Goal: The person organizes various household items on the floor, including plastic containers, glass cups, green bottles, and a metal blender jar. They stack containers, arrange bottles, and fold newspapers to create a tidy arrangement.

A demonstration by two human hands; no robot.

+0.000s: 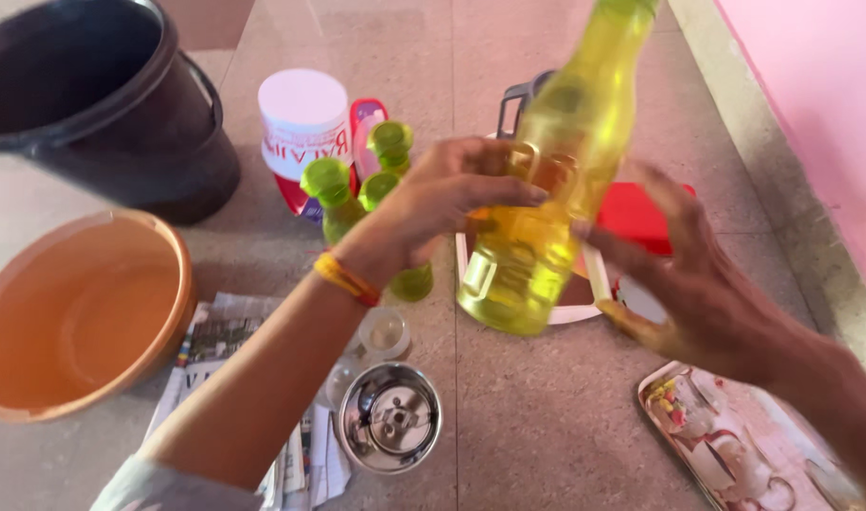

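A tall yellow-green bottle (pixel 547 189) is held up over the floor (pixel 537 416), tilted so that its capped top leans toward 1 o'clock and its base toward 7 o'clock. The left hand (pixel 442 203) grips it around the middle, with the fingers (pixel 509 194) curled against the bottle's side from 9 o'clock. The right hand (pixel 684 274) is spread open at 4 o'clock of the bottle, its fingertips (pixel 594 241) touching or just beside the lower body; which of the two I cannot tell because of blur. An orange-and-yellow thread band (pixel 346 278) circles the left wrist.

Behind the bottle, at 3 o'clock of it, a red object (pixel 641 213) lies on a white tray (pixel 570 312). At 9 o'clock of the left hand stand several small green-capped bottles (pixel 334 194), with a white-lidded jar (pixel 303 118) just beyond them at 12 o'clock. A black bucket (pixel 111 104) sits at the far 10 o'clock corner of the view, and an orange basin (pixel 73 312) at 8 o'clock. Below the left forearm, a steel mixer jar (pixel 390 416) stands open at 6 o'clock, beside a spread newspaper (pixel 220 331). A patterned tray (pixel 736 445) lies at 5 o'clock, under the right forearm.
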